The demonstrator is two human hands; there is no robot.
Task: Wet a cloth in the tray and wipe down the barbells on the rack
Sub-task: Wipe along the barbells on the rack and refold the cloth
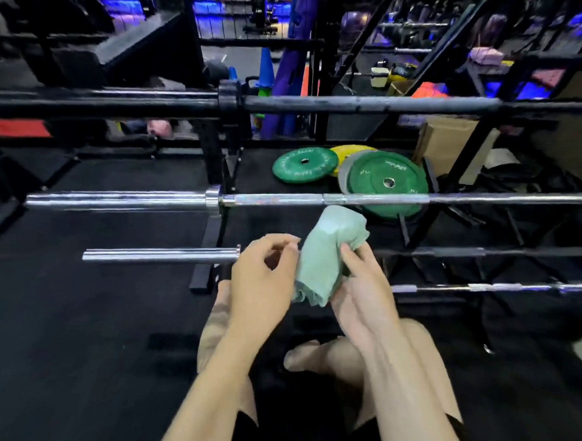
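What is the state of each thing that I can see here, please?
Cloth: bunched up, held above the lower bars, touching no bar.
Right hand: fingers curled round the cloth.
Left hand: fingers curled beside the cloth; whether it pinches the cloth cannot be told.
Chrome barbell: lying level on the rack.
Black barbell: lying level on the rack, higher up.
Green plates: lying flat on the floor.

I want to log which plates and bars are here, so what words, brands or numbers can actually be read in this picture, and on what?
Nothing reads clearly.
Smaller green plate: pale lettering round the face, too blurred to read.
Larger green plate: pale lettering and what may be a number, too small and blurred to read.
Yellow plate: mostly covered, no text visible.
Chrome barbell, black barbell, green cloth: no markings visible.
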